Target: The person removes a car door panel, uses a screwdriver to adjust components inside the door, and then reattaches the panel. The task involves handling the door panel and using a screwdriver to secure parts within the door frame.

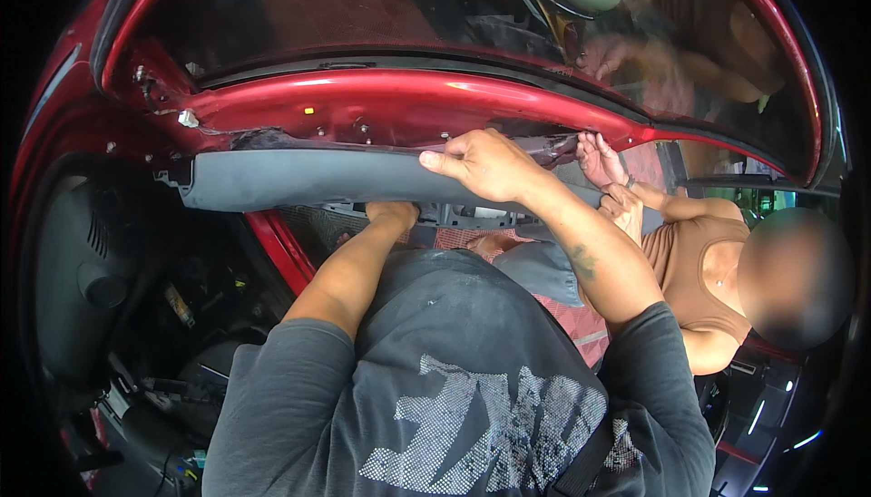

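A long grey door trim panel (308,178) lies along the inner side of a red car door (435,98). My right hand (485,166) is closed over the panel's upper edge, its thumb resting on the grey face. Below, my left hand (392,213) reaches against the panel's lower edge; its fingers are hidden behind it. At the panel's right end are a co-worker's two hands, one raised (599,161) by the door metal and the other (621,209) lower down, close to my right forearm.
The co-worker in a brown top (699,261) sits close on my right. Above the panel, the door metal carries a white connector (188,119) and a small yellow clip (309,111). The door window (299,7) reflects a helmet. To the left lies the dark car interior (181,316).
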A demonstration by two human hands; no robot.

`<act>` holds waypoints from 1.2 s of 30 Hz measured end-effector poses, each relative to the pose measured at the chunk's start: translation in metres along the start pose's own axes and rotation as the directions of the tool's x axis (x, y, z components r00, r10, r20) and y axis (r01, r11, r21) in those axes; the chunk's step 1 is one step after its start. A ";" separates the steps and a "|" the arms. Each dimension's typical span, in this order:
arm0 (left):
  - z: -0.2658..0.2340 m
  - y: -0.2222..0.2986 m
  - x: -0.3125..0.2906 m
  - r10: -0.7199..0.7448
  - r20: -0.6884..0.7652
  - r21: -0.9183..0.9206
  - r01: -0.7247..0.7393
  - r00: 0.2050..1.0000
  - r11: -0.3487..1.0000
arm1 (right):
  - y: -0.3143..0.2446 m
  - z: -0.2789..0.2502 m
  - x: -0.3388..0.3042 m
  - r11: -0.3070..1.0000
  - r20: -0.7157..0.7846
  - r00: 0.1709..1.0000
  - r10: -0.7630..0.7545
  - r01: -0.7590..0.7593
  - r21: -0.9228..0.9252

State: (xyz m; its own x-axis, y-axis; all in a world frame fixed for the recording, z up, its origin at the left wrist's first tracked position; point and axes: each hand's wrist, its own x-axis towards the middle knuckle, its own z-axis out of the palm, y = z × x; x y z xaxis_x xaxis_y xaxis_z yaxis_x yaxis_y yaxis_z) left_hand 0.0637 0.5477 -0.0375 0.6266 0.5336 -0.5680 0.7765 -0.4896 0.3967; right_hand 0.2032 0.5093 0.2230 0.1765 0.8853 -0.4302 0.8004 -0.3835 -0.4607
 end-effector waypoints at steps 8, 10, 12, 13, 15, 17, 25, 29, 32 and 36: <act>-0.004 0.001 0.017 -0.169 -0.047 -0.270 0.150 0.984 0.951 | -0.007 -0.006 0.003 0.999 0.028 1.000 0.011 -0.010 -0.049; 0.002 0.001 0.012 -0.166 -0.061 -0.188 0.152 0.984 0.970 | -0.005 -0.006 0.006 0.999 0.021 1.000 -0.017 0.018 -0.037; 0.002 0.001 0.008 -0.152 -0.064 -0.098 0.145 0.986 0.985 | -0.008 -0.016 0.011 0.998 0.065 0.998 -0.008 0.012 -0.055; 0.002 0.001 0.007 -0.133 -0.059 -0.049 0.130 0.989 0.990 | -0.010 -0.020 0.013 0.998 0.085 0.996 0.000 0.005 -0.064; 0.001 0.002 0.006 -0.136 -0.058 0.041 0.138 0.989 0.990 | -0.004 -0.019 0.022 0.998 0.053 0.998 -0.021 0.024 -0.057; 0.001 0.007 0.007 -0.174 -0.070 0.113 0.181 0.982 0.977 | -0.003 -0.020 0.030 0.997 0.046 0.998 -0.038 0.041 -0.059; 0.008 0.015 0.004 -0.234 -0.106 0.195 0.251 0.966 0.948 | 0.001 -0.013 0.032 0.994 0.026 0.996 -0.087 0.088 -0.064; 0.004 0.025 -0.011 -0.157 0.001 0.237 0.152 0.988 0.960 | -0.001 -0.011 0.037 0.994 0.020 0.997 -0.070 0.072 -0.082; 0.017 0.027 -0.024 -0.041 -0.225 0.222 0.092 0.974 0.971 | -0.001 -0.013 0.035 0.995 0.006 0.999 -0.052 0.052 -0.080; 0.012 0.030 -0.028 -0.057 -0.285 0.262 0.135 0.957 0.956 | -0.005 -0.016 0.036 0.995 0.052 0.999 -0.012 0.017 -0.097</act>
State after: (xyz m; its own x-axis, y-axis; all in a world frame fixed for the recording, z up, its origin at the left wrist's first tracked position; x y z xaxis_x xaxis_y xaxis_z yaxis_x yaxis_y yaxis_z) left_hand 0.0686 0.5096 -0.0180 0.5743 0.7348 -0.3609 0.8091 -0.5765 0.1138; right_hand 0.2147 0.5475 0.2223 0.1367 0.8751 -0.4643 0.8552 -0.3408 -0.3905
